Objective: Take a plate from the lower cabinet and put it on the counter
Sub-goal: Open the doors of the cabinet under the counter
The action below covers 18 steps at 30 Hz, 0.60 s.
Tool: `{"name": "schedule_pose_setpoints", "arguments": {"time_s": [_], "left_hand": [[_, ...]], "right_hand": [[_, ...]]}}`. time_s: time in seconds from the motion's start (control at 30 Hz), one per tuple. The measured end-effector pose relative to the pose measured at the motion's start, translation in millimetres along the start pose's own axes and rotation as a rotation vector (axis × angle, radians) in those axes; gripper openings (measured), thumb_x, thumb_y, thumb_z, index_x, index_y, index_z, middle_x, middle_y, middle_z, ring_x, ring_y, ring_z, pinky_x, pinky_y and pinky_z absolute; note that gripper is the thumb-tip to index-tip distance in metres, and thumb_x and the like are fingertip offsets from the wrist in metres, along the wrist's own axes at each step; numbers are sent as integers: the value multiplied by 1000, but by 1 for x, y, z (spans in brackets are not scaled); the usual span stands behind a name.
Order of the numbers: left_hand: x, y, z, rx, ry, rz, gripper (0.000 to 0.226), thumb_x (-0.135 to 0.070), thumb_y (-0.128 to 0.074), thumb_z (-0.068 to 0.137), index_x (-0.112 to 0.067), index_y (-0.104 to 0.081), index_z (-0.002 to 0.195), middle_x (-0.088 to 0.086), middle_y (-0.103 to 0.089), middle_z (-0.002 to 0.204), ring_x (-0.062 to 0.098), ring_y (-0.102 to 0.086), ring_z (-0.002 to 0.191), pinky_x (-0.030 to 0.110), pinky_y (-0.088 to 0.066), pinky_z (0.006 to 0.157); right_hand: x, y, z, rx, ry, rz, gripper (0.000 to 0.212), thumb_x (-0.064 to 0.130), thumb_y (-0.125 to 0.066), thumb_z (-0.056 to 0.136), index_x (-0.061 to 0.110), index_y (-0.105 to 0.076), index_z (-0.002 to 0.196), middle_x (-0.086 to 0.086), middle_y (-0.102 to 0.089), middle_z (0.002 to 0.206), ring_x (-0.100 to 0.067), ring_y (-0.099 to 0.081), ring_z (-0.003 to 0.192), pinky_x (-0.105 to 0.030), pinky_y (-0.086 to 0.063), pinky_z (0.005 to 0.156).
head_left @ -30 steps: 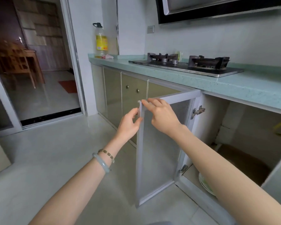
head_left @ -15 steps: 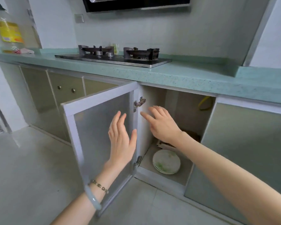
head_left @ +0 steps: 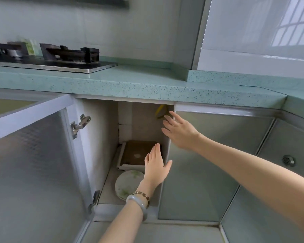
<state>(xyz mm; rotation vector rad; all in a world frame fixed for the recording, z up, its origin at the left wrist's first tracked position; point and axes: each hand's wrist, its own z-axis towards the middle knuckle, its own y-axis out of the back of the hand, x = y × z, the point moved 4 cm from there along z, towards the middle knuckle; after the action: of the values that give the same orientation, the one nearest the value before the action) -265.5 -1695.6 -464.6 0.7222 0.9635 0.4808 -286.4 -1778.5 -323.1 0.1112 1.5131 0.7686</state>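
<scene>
Plates (head_left: 125, 184), looks like a small stack with a green leafy print, are sitting on the floor of the open lower cabinet (head_left: 102, 130), right at the front. Behind them is a flat brown board thing (head_left: 136, 151) in a pale frame, can't tell what it actually is. The left hand (head_left: 155, 168) is reaching into the opening with fingers straight and together, palm down, hovering over the right edge of the plates, so its grip is wide open and it's got nothing in it. Can't tell if it's actually touching the top plate. There's a pale bangle (head_left: 139, 203) and a beaded bracelet on that wrist. The right hand (head_left: 180, 131) is higher up, at the right edge of the opening, fingers spread, also empty. The cabinet door (head_left: 33, 163) is swung out to the left. The teal speckled surface (head_left: 147, 85) runs above, with a gas stove (head_left: 60, 58) on it off to the left.
</scene>
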Motion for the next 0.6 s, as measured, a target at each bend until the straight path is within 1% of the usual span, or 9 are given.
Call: {"name": "schedule_pose_setpoints", "arguments": {"time_s": [0.07,0.13,0.23,0.33,0.4,0.47,0.53,0.6], "left_hand": [[2,-16,10,75,30,-54,86,-47,-53,90,-10,-7,153,3,-17,159,18,-16,146,35,-10,115],[2,-26,16,141,53,-137,85,-48,-52,91,-13,-6,153,3,-20,158,19,-17,146,36,-9,115],[-8,-33,16,195,46,-288,79,-48,-47,94,-15,-6,153,0,-25,157,20,-21,144,35,-9,115],[-9,-31,7,184,80,-328,74,-50,-45,94,-14,-14,151,2,-30,155,24,-24,142,34,-11,114],[-8,-25,1,182,91,-315,69,-48,-45,95,-14,-20,149,5,-36,151,29,-26,141,37,-17,113],[-8,-19,-10,169,78,-315,62,-45,-47,95,-14,-27,146,6,-45,144,32,-31,136,41,-27,111],[-10,-13,-25,151,25,-299,54,-40,-50,95,-14,-34,140,5,-54,132,30,-41,129,41,-36,105],[-12,-8,-42,141,-25,-273,46,-38,-51,95,-16,-39,133,3,-59,122,26,-48,120,37,-43,97]], "right_hand": [[-4,-5,0,50,-8,-91,45,28,-35,98,13,-40,140,-14,-41,146,-35,-22,142,-54,10,113],[-3,-10,1,80,2,-167,44,28,-35,97,13,-43,138,-11,-46,141,-34,-26,140,-55,13,110],[0,-7,0,87,7,-171,39,23,-37,95,15,-50,131,-9,-52,132,-34,-32,135,-56,9,113],[2,0,-4,84,-1,-137,35,21,-40,95,16,-52,127,-10,-51,131,-35,-33,134,-56,5,116],[4,7,-10,80,-2,-123,34,20,-40,96,16,-53,126,-11,-50,131,-35,-32,135,-56,4,117],[8,15,-20,56,6,-93,32,18,-42,95,15,-55,125,-11,-51,130,-35,-34,133,-55,3,117],[14,26,-34,15,14,-66,31,16,-42,95,15,-57,123,-11,-53,127,-34,-36,132,-55,4,116],[19,37,-53,-34,46,-69,30,15,-41,95,14,-59,119,-11,-55,125,-34,-39,129,-54,5,115]]}}
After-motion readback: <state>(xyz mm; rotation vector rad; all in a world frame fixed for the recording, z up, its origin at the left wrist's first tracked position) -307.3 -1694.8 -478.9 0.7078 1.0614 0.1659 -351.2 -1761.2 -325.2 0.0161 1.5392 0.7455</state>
